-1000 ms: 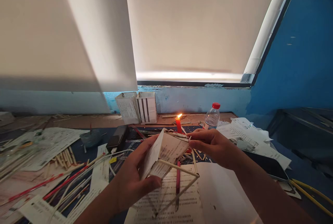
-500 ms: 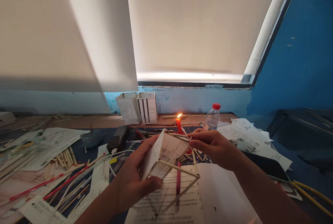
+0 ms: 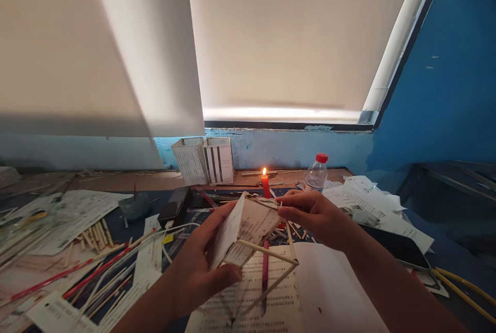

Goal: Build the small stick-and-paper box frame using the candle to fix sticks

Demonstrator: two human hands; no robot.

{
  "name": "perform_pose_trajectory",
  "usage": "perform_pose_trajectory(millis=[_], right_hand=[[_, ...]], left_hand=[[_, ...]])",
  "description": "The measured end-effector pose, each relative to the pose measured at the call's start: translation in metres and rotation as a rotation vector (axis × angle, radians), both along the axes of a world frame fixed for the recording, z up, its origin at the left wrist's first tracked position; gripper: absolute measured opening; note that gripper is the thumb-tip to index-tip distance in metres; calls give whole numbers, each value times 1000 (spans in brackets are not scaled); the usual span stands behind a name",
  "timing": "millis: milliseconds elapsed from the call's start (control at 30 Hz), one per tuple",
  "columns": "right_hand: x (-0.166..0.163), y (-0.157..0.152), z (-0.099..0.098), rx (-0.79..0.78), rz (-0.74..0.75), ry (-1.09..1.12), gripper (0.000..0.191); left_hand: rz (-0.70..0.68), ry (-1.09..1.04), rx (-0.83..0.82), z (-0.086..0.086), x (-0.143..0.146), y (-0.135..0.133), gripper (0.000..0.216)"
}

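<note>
My left hand wraps round a small frame of thin wooden sticks, some of its sides covered with printed paper. The bare sticks of the frame jut out toward the lower right. At the upper right edge of the paper, my right hand is closed in a pinch on a thin pale piece, mostly hidden by the fingertips. Just behind that edge stands a lit red candle. A dark red stick-like tool lies on the open book beneath the frame.
Two paper-covered boxes stand against the wall. A red-capped bottle is right of the candle. Papers and a phone lie at right. Cut sticks, a black box, a small bowl and a white cable are at left.
The thin pale piece has come down onto the frame's upper edge, and my right fingertips have shifted slightly left. The candle flame, leaning right before, now stands upright. My left hand stays put.
</note>
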State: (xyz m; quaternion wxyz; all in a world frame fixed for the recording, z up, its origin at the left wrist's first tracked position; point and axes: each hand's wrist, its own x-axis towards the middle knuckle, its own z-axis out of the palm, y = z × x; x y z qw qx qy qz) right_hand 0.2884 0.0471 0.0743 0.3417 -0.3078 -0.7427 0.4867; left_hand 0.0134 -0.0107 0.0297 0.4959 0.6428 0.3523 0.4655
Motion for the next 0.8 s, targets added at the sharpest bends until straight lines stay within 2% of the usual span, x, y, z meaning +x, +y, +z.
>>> perform_pose_trajectory(millis=[200, 400, 800], right_hand=[[0, 1, -2, 11, -26, 31, 29], [-4, 0, 1, 24, 94, 36, 36], [-7, -3, 3, 4, 71, 50, 38]], left_hand=[[25, 18, 11, 2, 2, -2, 99], [4, -6, -4, 5, 5, -4, 97], [0, -14, 5, 5, 5, -4, 98]])
